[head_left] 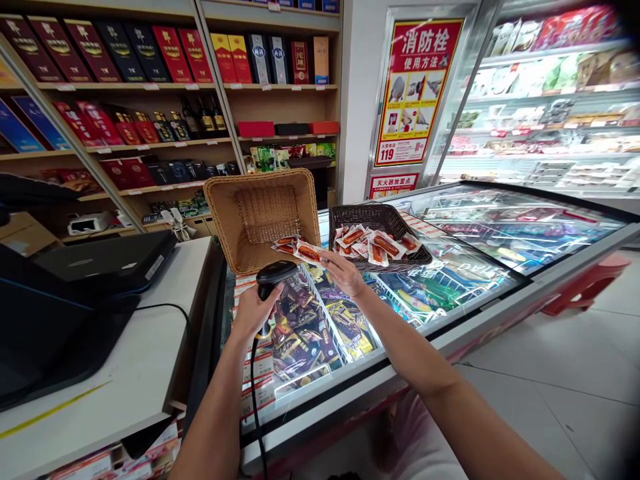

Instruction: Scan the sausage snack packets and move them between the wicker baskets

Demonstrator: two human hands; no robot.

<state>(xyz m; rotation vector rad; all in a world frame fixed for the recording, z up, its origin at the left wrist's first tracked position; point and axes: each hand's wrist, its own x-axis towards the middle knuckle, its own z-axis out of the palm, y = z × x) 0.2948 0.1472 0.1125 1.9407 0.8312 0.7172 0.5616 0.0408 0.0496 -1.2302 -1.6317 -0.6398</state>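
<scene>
My left hand (254, 311) is wrapped round the handle of a black barcode scanner (277, 271), whose cord hangs down past my forearm. Between the fingers of my right hand (345, 272) is a packaged sausage (308, 251) in a clear and white wrapper, held just beyond the scanner's head. Behind it, more packaged sausages (287, 245) lie at the lower edge of a tan wicker basket (263, 213), which is tipped with its opening toward me. To the right, a dark brown woven basket (423, 257) holds several packaged sausages (383, 245).
Both baskets rest on the glass top of a chest freezer (490, 267) with packaged goods inside. At left is a white counter (115, 353) with a black checkout machine (45, 320). Shelves of boxed bottles (135, 53) stand behind. A red stool (585, 287) is at right.
</scene>
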